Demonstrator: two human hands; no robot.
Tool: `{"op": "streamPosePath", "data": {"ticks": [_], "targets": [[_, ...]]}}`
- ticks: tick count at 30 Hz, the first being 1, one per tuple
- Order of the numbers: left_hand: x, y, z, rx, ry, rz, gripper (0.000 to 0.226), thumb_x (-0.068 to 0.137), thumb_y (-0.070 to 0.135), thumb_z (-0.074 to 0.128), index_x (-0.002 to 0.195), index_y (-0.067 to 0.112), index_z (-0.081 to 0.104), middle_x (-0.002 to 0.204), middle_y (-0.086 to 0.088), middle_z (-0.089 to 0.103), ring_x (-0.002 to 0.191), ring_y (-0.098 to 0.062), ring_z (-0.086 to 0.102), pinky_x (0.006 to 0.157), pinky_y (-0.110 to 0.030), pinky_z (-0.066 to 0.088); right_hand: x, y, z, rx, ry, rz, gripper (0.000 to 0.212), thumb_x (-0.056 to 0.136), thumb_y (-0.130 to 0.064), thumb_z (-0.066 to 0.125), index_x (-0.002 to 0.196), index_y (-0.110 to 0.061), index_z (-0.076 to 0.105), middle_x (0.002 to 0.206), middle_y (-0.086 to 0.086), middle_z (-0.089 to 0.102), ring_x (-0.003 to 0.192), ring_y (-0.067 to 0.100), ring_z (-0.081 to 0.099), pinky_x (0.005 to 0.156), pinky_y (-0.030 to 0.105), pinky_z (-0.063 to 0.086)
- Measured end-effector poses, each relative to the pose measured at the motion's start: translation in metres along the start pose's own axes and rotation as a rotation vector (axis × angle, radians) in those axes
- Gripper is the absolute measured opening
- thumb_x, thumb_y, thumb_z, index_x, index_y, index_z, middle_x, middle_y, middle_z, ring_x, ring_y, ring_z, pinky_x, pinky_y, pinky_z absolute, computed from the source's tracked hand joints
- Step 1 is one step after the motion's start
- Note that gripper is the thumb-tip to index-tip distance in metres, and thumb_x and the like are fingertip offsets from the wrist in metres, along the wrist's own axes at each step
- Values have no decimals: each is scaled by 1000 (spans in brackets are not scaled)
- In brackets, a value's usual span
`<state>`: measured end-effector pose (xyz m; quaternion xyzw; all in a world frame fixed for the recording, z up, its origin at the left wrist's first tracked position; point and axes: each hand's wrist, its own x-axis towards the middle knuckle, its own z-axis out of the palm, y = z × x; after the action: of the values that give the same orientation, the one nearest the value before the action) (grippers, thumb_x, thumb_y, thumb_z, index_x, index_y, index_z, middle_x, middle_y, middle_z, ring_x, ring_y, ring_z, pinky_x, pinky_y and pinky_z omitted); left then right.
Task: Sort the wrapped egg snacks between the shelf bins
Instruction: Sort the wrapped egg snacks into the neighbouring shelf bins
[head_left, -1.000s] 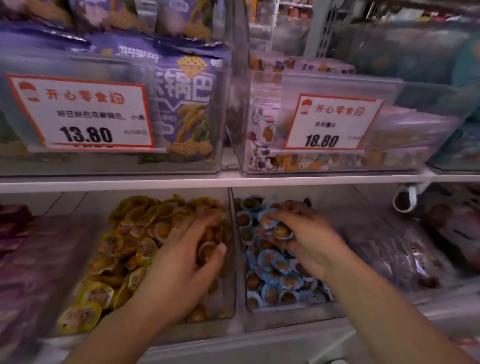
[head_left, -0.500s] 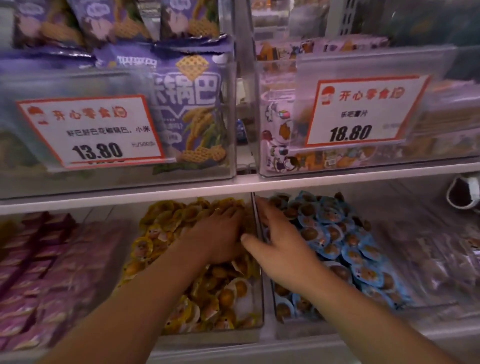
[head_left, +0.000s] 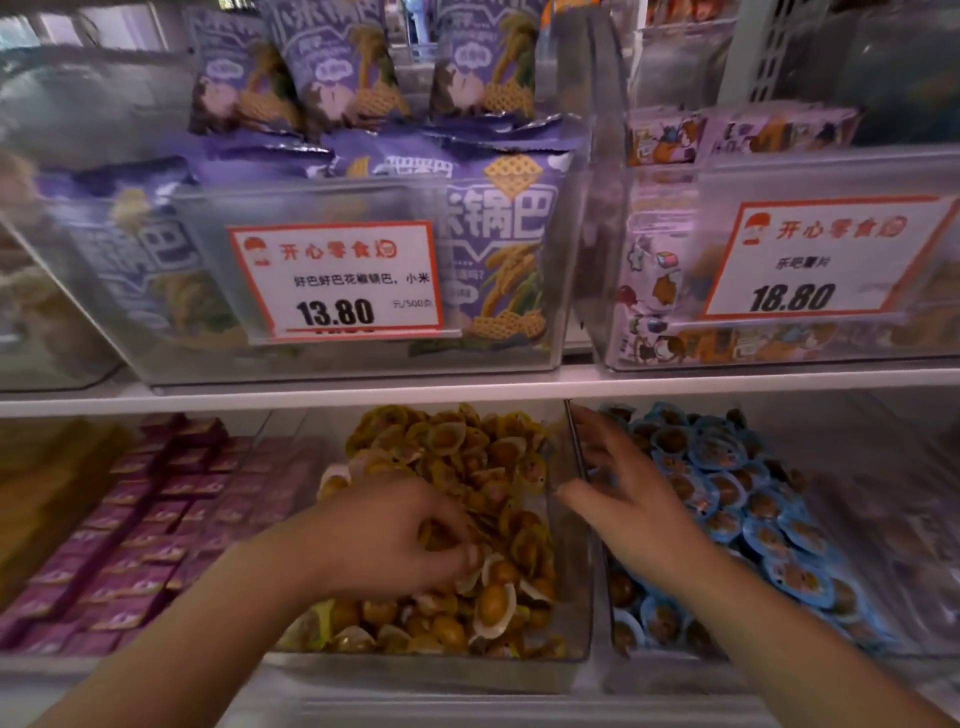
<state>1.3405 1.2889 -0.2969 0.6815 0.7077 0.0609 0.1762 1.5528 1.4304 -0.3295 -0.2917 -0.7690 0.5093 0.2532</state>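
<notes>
Two clear bins sit side by side on the lower shelf. The left bin (head_left: 571, 644) holds a heap of yellow-wrapped egg snacks (head_left: 467, 457). The right bin (head_left: 613, 670) holds blue-wrapped egg snacks (head_left: 737, 499). My left hand (head_left: 395, 535) lies in the yellow bin, its fingers curled round yellow-wrapped eggs. My right hand (head_left: 623, 499) reaches over the clear divider between the bins, fingers spread and straight, resting on the blue-wrapped eggs at that bin's left side.
Purple boxed snacks (head_left: 156, 519) fill the lower shelf to the left. The upper shelf board (head_left: 467, 389) carries clear bins of purple snack bags (head_left: 493, 234) and small packets (head_left: 660, 291), with price tags 13.80 (head_left: 335, 280) and 18.80 (head_left: 810, 260) overhanging the lower bins.
My left hand has drawn back toward the front of the yellow bin and curled round eggs. My right hand has spread its fingers over the blue bin's left edge. The view moved closer.
</notes>
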Motion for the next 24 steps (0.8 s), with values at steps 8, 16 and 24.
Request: {"op": "streamPosePath", "data": {"ticks": [8, 16, 24], "targets": [[117, 17, 30, 254, 179, 11, 40, 91, 48, 51, 121, 23, 57, 124, -6, 58, 115, -28, 55, 94, -41, 48, -1, 8, 4, 39, 87, -16, 50, 95, -36, 62, 135, -57, 39, 138, -27, 45, 112, -31, 39, 89, 6, 38], [136, -26, 40, 414, 260, -97, 41, 89, 59, 48, 97, 22, 67, 103, -4, 67, 101, -27, 60, 79, -35, 40, 1, 6, 4, -11, 93, 8, 61, 78, -53, 54, 137, -56, 38, 138, -28, 44, 110, -29, 41, 81, 6, 41], [111, -55, 1, 211, 54, -296, 49, 79, 71, 52, 108, 33, 65, 103, 9, 64, 89, -13, 59, 60, -27, 39, -2, 2, 4, -12, 94, -11, 60, 80, -48, 54, 137, -56, 37, 136, -34, 44, 114, -29, 38, 86, 6, 37]]}}
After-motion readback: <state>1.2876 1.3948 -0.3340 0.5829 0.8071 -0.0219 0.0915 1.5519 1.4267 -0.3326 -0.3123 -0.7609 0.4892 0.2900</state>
